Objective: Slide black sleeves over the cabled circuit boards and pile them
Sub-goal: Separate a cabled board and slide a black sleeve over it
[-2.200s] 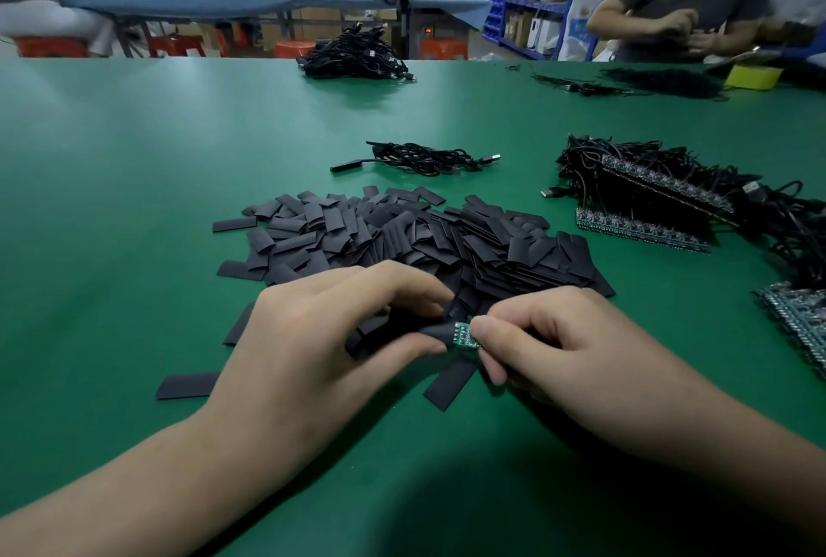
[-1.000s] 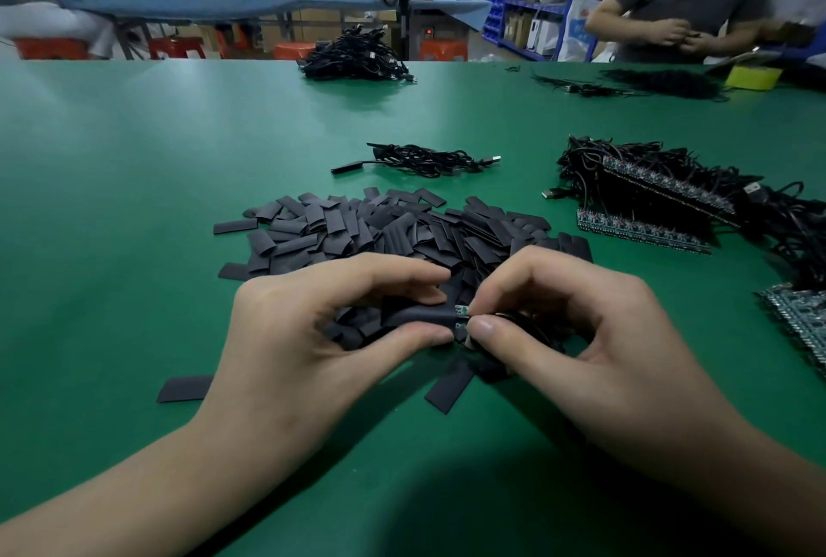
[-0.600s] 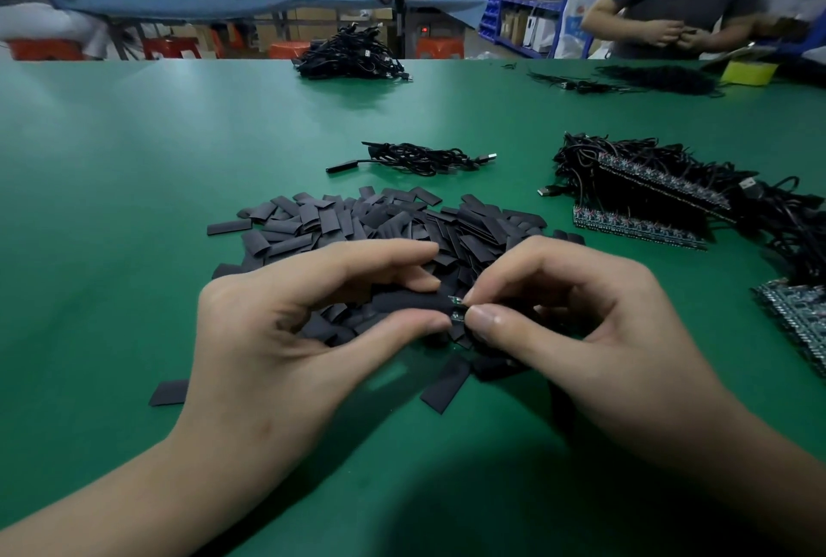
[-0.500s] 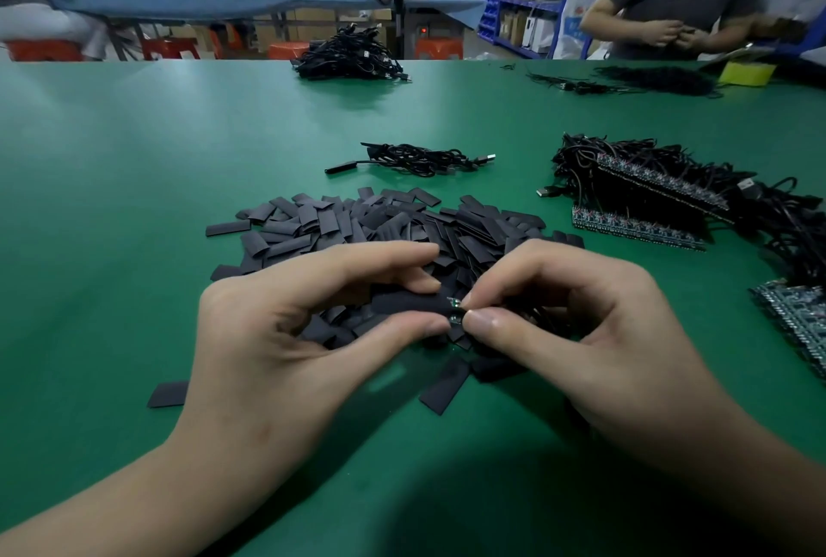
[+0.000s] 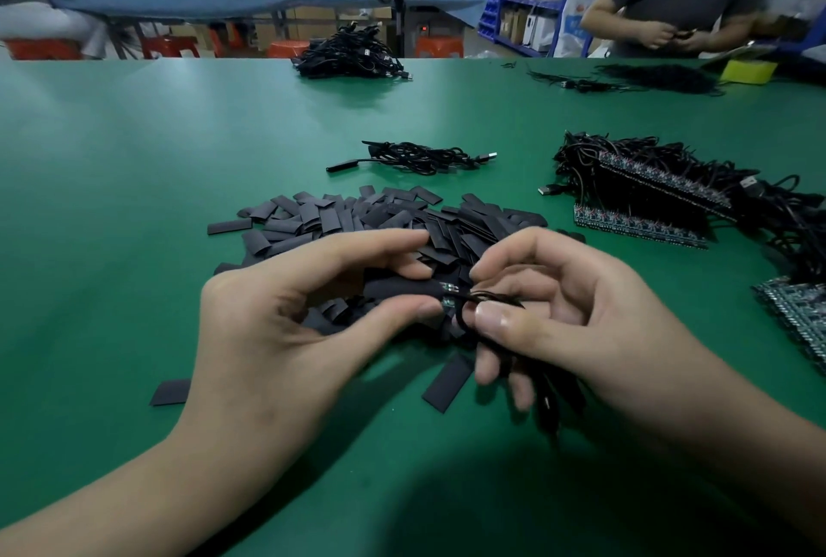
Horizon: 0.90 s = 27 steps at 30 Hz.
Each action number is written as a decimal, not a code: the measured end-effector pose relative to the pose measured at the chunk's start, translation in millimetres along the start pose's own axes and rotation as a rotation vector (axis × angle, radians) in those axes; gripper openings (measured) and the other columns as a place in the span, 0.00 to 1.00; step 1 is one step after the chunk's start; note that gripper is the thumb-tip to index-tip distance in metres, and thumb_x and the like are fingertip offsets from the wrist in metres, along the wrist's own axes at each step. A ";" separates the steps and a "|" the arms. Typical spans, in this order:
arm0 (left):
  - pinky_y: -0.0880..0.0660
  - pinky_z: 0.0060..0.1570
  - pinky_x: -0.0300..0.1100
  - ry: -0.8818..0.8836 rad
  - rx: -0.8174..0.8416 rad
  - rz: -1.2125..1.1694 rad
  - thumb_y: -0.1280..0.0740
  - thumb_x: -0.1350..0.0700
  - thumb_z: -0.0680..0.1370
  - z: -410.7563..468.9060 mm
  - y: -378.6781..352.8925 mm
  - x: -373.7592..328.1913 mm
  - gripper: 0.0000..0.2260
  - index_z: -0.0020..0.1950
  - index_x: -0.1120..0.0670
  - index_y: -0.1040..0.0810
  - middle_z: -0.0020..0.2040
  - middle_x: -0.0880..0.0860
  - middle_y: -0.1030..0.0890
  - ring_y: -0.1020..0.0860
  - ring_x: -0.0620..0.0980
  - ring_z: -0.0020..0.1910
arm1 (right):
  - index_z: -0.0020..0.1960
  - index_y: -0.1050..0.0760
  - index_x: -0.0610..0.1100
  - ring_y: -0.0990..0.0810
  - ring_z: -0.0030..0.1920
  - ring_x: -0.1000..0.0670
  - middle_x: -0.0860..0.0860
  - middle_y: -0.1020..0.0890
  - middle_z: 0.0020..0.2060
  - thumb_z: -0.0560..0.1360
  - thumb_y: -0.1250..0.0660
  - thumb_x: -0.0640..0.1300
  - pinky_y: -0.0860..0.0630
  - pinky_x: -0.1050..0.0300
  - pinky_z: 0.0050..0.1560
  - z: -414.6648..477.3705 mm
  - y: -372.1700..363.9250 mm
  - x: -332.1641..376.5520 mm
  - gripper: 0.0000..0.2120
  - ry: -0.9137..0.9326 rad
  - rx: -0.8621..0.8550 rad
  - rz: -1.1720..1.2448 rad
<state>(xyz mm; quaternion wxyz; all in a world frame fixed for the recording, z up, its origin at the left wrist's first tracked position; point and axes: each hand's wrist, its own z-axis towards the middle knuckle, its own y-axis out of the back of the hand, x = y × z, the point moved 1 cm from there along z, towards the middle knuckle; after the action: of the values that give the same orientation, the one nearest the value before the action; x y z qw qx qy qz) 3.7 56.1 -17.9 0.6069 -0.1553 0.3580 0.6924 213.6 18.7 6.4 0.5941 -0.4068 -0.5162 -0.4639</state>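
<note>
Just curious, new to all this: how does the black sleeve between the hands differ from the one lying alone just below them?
The held sleeve is pinched by the left hand, with a board tip and cable showing at its end; the lone sleeve lies untouched on the table. The held one looks filled, the lone one flat. Both are black.

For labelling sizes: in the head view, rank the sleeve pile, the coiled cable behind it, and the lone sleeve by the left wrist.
1. sleeve pile
2. coiled cable, farther away
3. lone sleeve, though nearest the camera
</note>
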 end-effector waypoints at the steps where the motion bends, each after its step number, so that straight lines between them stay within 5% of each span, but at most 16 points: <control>1: 0.21 0.60 0.44 0.039 0.006 0.000 0.26 0.42 0.75 2.1 -1.2 0.4 0.18 0.63 0.42 0.20 0.53 0.45 0.14 0.15 0.48 0.53 | 0.50 0.23 0.45 0.19 0.29 0.49 0.44 0.16 0.38 0.72 0.27 0.40 0.25 0.61 0.27 0.2 0.9 0.0 0.08 -0.014 0.023 -0.002; 6: 0.22 0.60 0.42 0.020 -0.007 0.006 0.26 0.42 0.75 0.8 0.5 -1.0 0.18 0.64 0.42 0.20 0.53 0.45 0.15 0.16 0.47 0.54 | 0.50 0.23 0.50 0.21 0.32 0.53 0.44 0.13 0.43 0.74 0.29 0.40 0.26 0.67 0.32 -0.1 0.2 -2.6 0.08 0.062 0.042 -0.123; 17: 0.22 0.60 0.42 0.008 0.051 0.048 0.26 0.46 0.76 -0.5 -0.1 -12.6 0.17 0.64 0.41 0.21 0.53 0.44 0.15 0.16 0.46 0.55 | 0.49 0.27 0.53 0.22 0.29 0.53 0.47 0.17 0.39 0.74 0.27 0.44 0.25 0.58 0.31 -5.9 -5.8 -9.4 0.10 0.159 -0.095 -0.420; 23: 0.24 0.59 0.32 -0.012 0.056 0.061 0.26 0.57 0.74 4.7 -2.4 -19.5 0.19 0.62 0.44 0.22 0.54 0.40 0.16 0.17 0.38 0.53 | 0.47 0.21 0.51 0.27 0.29 0.52 0.43 0.15 0.39 0.72 0.33 0.46 0.31 0.64 0.25 2.2 -6.5 -11.6 0.05 -0.109 0.018 -0.020; 27: 0.25 0.59 0.32 0.007 0.073 0.078 0.28 0.56 0.74 0.1 1.1 -25.1 0.18 0.62 0.45 0.22 0.53 0.41 0.16 0.17 0.39 0.53 | 0.51 0.18 0.41 0.27 0.30 0.49 0.37 0.17 0.39 0.74 0.40 0.44 0.34 0.62 0.22 7.4 -4.4 -10.3 0.14 -0.218 0.088 0.245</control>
<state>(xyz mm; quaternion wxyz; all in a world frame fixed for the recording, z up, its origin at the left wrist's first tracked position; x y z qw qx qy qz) 8.0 37.9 -1.2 0.5837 -0.1213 0.3909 0.7013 207.2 26.1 -2.7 0.6038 -0.4884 -0.5439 -0.3178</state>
